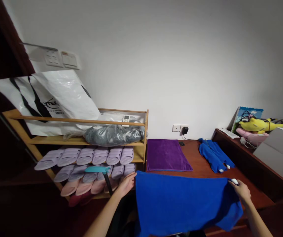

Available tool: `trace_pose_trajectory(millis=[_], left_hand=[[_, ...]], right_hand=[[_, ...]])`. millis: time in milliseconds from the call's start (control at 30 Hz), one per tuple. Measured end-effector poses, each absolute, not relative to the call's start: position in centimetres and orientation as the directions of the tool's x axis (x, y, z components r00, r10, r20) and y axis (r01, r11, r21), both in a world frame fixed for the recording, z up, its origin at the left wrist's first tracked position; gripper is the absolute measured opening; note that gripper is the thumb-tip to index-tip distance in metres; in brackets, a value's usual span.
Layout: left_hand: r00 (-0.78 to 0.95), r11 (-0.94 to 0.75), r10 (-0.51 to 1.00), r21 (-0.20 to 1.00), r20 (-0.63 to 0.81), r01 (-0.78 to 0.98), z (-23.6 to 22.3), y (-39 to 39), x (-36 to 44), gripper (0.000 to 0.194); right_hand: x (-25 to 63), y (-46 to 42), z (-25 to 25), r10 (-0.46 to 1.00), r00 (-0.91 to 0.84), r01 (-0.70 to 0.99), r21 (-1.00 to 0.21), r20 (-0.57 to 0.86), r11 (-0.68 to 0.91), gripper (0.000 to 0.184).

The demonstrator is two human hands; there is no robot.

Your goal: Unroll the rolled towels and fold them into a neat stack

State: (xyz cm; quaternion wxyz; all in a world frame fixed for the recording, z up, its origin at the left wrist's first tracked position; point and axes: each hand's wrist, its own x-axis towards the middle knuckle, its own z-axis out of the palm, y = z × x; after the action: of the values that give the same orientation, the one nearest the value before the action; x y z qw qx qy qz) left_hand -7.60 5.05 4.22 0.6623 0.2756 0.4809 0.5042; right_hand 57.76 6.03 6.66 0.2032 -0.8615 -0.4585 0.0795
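Note:
A blue towel (181, 200) hangs stretched out between my two hands, in front of the wooden table's near edge. My left hand (128, 184) pinches its upper left corner. At the upper right corner my right hand (241, 191) grips the cloth, and a small white tag or label (234, 181) shows by its fingers. Behind the towel, a purple cloth (167, 154) lies flat and neatly squared on the table (191, 151), with a blue edge showing beneath it. Farther right rests a crumpled pile of blue cloth (214, 154) with white labels.
A wooden rack (82, 121) on the left carries lilac slippers (79, 156), pink slippers (84, 187), a white bag (64, 98) and a plastic-wrapped bundle (114, 134). A black plug (185, 130) sits in the wall. On the right ledge are a yellow plush toy (255, 125) and grey box (279, 154).

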Motion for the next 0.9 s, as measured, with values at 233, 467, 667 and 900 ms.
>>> trace_pose_trajectory(millis=[233,467,667,900], left_hand=[[0.001,0.318,0.942,0.892,-0.336,-0.322,4.4,7.2,-6.5,0.047],[-0.028,0.315,0.943,0.919,-0.33,-0.238,4.1,9.9,-5.4,0.047],[-0.061,0.343,0.931,0.918,-0.361,-0.2,3.4,11.9,-5.8,0.048],[-0.188,0.367,0.905,0.924,-0.381,-0.106,3.1,13.7,-7.0,0.052]], right_hand=[[58.4,8.6,7.5,0.802,0.587,0.777,-0.355,0.111,-0.52,0.057],[58.5,12.2,7.2,0.913,0.314,0.94,0.05,0.26,-0.337,0.038],[58.3,17.0,6.6,0.948,0.226,0.934,0.227,0.226,-0.277,0.034],[56.7,21.2,6.6,0.945,0.248,0.929,0.225,0.212,-0.294,0.034]])
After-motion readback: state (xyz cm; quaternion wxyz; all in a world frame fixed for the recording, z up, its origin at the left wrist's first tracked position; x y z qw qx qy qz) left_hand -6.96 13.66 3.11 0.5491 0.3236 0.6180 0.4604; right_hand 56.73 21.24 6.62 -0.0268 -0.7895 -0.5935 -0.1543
